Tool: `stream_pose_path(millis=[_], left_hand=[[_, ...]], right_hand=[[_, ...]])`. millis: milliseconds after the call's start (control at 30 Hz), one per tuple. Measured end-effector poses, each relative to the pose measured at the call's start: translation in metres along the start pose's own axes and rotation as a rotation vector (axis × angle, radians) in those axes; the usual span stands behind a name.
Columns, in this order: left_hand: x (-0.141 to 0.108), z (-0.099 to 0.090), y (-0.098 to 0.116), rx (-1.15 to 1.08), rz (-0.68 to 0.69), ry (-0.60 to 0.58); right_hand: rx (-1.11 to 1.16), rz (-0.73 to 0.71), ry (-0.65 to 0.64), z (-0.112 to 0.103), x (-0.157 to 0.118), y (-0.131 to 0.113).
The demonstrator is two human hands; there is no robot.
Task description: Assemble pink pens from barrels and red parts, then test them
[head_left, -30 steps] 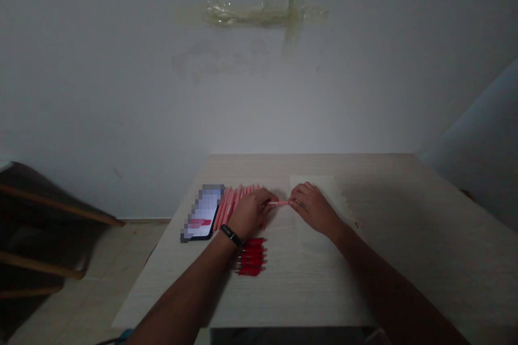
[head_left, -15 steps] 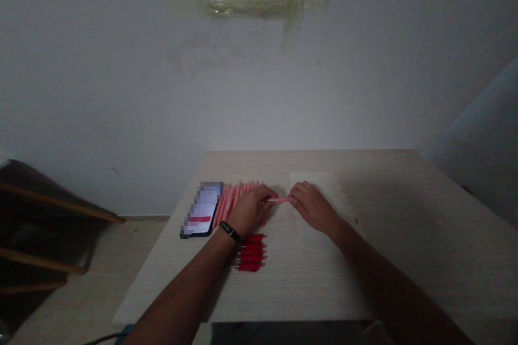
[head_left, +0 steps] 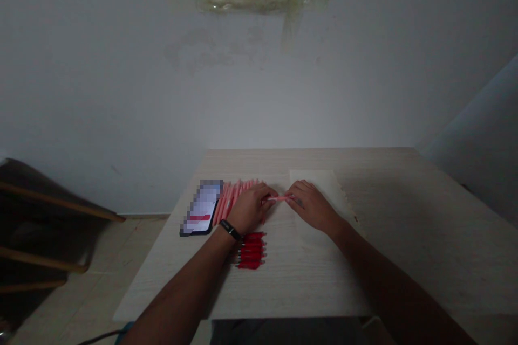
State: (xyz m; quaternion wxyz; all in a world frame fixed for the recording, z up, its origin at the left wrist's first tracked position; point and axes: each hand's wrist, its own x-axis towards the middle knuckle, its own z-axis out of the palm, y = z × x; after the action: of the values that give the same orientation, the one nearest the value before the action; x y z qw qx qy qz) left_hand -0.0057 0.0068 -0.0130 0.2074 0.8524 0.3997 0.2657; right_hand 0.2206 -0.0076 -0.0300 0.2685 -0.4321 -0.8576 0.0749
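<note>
A slim pink pen [head_left: 278,198] lies crosswise between my two hands. My left hand [head_left: 254,206] pinches its left end, and a black band circles that wrist. At its other end my right hand [head_left: 309,202] has closed its fingers on the pen, above a pale sheet of paper [head_left: 324,178]. Several pink pens [head_left: 229,199] lie side by side, partly hidden by my left hand. Nearer to me, several red pens [head_left: 251,252] are stacked in a row beside my left wrist.
A phone [head_left: 202,207] with a lit screen lies left of the pink pens on the wooden table [head_left: 307,291]. A plain wall stands behind, with clear tape [head_left: 259,4] on it. Dark furniture with wooden bars [head_left: 44,259] is at the far left.
My right hand's fingertips have shifted slightly left along the pink pen, and a greyish tip now shows beneath them. My left hand has barely moved.
</note>
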Motion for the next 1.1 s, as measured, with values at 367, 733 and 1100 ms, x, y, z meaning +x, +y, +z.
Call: stream_pose_path(millis=[367,733,1100], left_hand=[[-0.0002,-0.0006,0.0008,0.001,0.01,-0.007],[-0.0006,-0.0021,0.0012,0.011,0.047,0.029],[-0.0005,0.0018,-0.0004,0.025,0.047,0.018]], right_hand=[[0.005,0.015,0.031,0.0011,0.0006,-0.0008],[0.002,-0.028,-0.01,0.0025,-0.0004,-0.0013],[0.068,0.003,0.036,0.0084,0.0003,-0.0026]])
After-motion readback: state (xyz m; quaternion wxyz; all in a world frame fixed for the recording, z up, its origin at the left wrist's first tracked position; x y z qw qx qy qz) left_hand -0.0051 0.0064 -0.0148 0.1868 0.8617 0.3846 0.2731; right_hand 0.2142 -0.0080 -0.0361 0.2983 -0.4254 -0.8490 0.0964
